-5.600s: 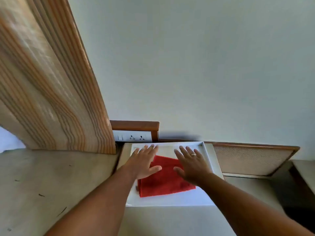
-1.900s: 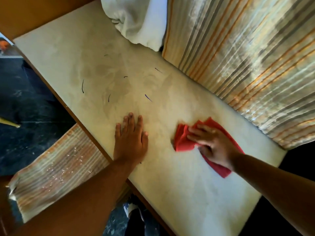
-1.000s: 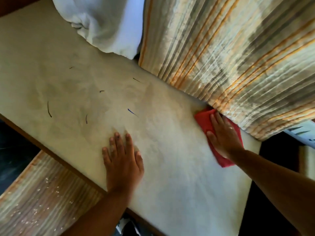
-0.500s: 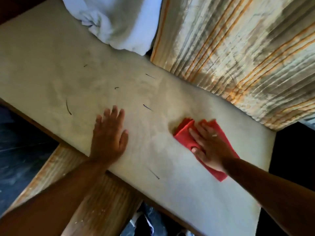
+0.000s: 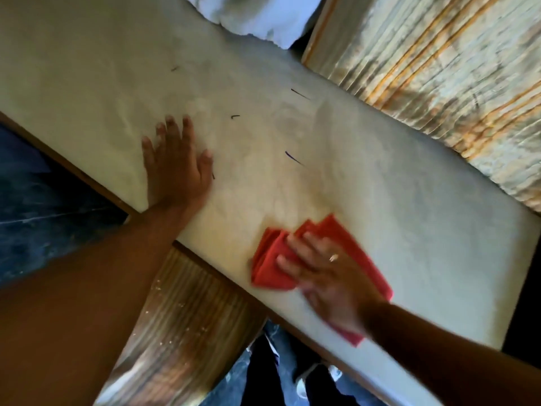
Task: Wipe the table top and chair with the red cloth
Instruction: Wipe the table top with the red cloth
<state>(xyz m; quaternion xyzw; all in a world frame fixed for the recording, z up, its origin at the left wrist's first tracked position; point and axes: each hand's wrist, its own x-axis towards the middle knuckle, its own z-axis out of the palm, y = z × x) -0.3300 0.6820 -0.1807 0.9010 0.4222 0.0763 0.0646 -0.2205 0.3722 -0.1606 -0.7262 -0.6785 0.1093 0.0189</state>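
The red cloth (image 5: 270,260) lies bunched on the pale table top (image 5: 409,224), close to its near edge. My right hand (image 5: 330,276) presses flat on the cloth, fingers spread over it, a ring on one finger. My left hand (image 5: 175,165) rests palm down on the bare table top to the left, fingers apart, holding nothing. Several short dark marks (image 5: 294,158) dot the surface between and beyond the hands. A striped chair seat (image 5: 187,323) shows below the table's wooden edge, speckled with pale crumbs.
A striped curtain (image 5: 439,71) hangs along the table's far side. A white bundle of fabric (image 5: 260,16) sits at the far end of the table. Dark floor (image 5: 44,200) lies to the left, and shoes (image 5: 316,379) show under the table.
My right hand has slid the red cloth from beside the curtain back toward the table's near edge. My left hand stays flat on the table. The view has shifted.
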